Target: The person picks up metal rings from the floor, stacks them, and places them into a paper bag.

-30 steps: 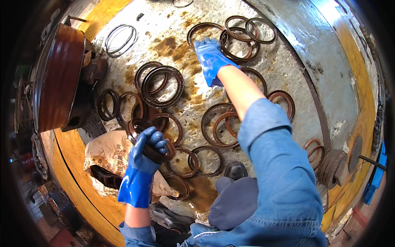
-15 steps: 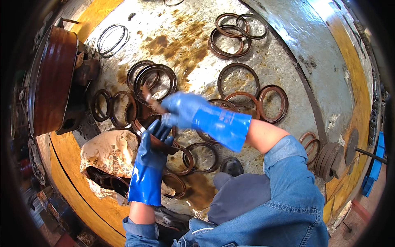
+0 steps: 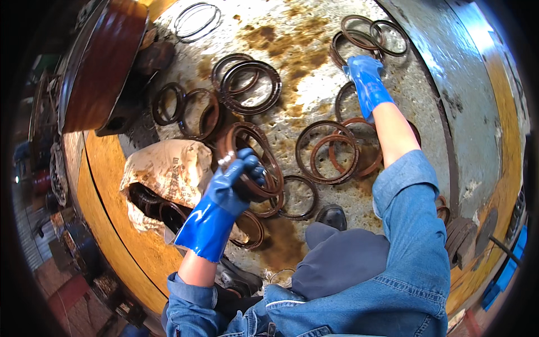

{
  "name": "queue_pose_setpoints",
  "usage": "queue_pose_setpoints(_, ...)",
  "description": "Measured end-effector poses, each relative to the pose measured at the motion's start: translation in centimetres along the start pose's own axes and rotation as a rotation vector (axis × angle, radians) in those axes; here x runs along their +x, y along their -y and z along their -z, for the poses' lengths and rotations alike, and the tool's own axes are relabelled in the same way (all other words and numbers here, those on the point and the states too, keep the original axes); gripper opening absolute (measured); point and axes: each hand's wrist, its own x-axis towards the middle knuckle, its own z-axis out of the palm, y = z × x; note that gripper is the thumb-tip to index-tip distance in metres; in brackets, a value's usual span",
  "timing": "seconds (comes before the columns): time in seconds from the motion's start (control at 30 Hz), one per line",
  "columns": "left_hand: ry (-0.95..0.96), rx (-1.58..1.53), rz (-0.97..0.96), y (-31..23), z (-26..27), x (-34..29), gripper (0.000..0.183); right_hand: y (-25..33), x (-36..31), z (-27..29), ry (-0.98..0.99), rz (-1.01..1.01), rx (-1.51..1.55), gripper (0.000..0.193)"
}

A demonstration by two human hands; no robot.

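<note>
Both my hands wear blue rubber gloves. Closed around a thick brown ring seal, my left hand holds it tilted above other rings near the bag; more than one ring may be in this grip. My right arm is stretched far forward, and my right hand is at the near edge of a dark ring in the far right group. Its fingers point down and are mostly hidden by the glove, so I cannot see whether they grip anything. Beside that ring, a brown ring and a black ring overlap.
A stained paper bag with dark rings inside lies left of my left hand. Several ring seals lie in overlapping groups on the oily concrete floor. A large reddish-brown drum-like part stands far left. Ridged round discs stand at right.
My right hand has gone from beside my left hand out to the far right rings. My left hand has shifted slightly right and up, still holding brown ring seal. The view has shifted too.
</note>
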Motion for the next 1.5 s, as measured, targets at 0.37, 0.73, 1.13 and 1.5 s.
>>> queue_pose_setpoints(0.37, -0.081, 0.125, -0.063, 1.9, 0.8, 0.8, 0.044, 6.0, -16.2, 5.1, -0.142, 0.299, 1.279, 0.026)
queue_pose_setpoints(0.73, -0.064, -0.004, -0.141, 1.0, 3.0, -0.8, 0.049, 14.5, -15.9, 8.9, -0.024, 0.569, 0.575, 0.022)
queue_pose_setpoints(1.13, -0.058, -0.005, -0.091, 0.8, 2.9, -1.9, 0.052, 22.1, -10.6, 1.0, -0.126, 0.760, -0.109, 0.023)
queue_pose_setpoints(1.5, -0.109, 0.018, -0.021, 0.2, 1.1, -0.6, 0.040, 14.7, -12.9, 3.1, 0.007, 0.929, 0.647, 0.024)
